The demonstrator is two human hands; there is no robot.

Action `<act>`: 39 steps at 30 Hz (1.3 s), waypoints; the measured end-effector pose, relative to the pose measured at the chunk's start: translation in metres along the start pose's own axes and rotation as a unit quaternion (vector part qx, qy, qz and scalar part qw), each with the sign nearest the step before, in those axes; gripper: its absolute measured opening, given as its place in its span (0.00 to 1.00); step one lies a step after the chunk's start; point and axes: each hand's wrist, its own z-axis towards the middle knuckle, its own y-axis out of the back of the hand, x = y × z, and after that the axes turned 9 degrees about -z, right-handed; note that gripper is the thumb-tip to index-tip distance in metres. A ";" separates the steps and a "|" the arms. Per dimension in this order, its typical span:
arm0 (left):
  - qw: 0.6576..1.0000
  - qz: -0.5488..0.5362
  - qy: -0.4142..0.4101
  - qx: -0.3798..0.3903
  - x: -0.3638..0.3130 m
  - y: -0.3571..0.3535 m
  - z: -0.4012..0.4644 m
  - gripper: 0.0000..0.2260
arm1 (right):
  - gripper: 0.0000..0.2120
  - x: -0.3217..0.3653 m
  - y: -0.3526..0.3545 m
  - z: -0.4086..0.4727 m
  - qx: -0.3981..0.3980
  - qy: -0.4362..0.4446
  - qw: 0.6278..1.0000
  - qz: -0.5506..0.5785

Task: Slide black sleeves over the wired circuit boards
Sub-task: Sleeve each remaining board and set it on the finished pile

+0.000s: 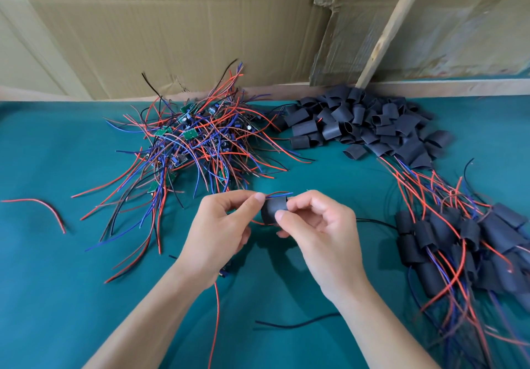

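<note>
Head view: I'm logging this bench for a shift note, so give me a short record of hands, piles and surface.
left hand: left hand pinches red and blue wire ends sticking out of the sleeve
right hand: right hand pinches the short black tube sleeve
unsleeved stock: tangled heap of green circuit boards with red, blue and black wires, far left
empty sleeves: pile of loose black sleeves, far right
finished: sleeved boards with trailing wires, near right
stray: single red wire, left
surface: teal cloth-covered table
</note>
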 end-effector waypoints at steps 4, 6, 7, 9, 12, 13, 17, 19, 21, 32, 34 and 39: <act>1.000 -0.023 -0.003 0.006 -0.003 -0.003 0.000 0.10 | 0.03 0.001 -0.004 -0.002 0.024 0.000 1.000 0.018; 1.000 -0.029 -0.008 -0.001 -0.004 -0.003 0.000 0.09 | 0.03 0.000 -0.004 -0.003 0.039 0.002 0.999 0.030; 0.999 -0.031 -0.011 -0.005 -0.005 -0.002 0.000 0.09 | 0.03 0.000 -0.004 -0.003 0.051 0.003 0.998 0.031; 0.999 -0.036 -0.014 -0.012 -0.005 0.000 0.001 0.10 | 0.03 0.000 -0.002 -0.003 0.069 0.001 0.997 0.035; 0.999 -0.038 -0.017 -0.014 -0.006 0.000 0.001 0.11 | 0.02 0.003 0.002 0.001 0.064 -0.029 0.993 0.094; 0.999 -0.039 -0.018 -0.015 -0.005 -0.001 0.001 0.11 | 0.03 0.005 0.004 0.003 0.053 -0.042 0.990 0.121; 0.999 -0.044 -0.022 -0.008 -0.006 -0.001 0.001 0.10 | 0.08 0.005 0.018 0.014 -0.047 -0.094 0.972 0.211; 0.999 -0.038 -0.023 0.007 -0.007 -0.001 0.000 0.08 | 0.08 0.002 0.024 0.018 -0.082 -0.108 0.966 0.220; 0.999 -0.024 -0.023 0.019 -0.006 -0.003 -0.001 0.09 | 0.06 0.001 0.027 0.020 -0.081 -0.110 0.966 0.219; 0.997 0.037 -0.042 0.061 -0.004 -0.005 -0.003 0.07 | 0.08 0.003 0.018 0.013 0.000 -0.102 0.979 0.175; 0.995 0.050 -0.051 0.067 -0.004 -0.004 -0.003 0.06 | 0.08 0.002 0.016 0.011 0.013 -0.103 0.980 0.171; 0.993 0.048 -0.057 0.096 -0.004 -0.001 -0.002 0.06 | 0.09 0.000 0.015 0.009 0.018 -0.094 0.986 0.138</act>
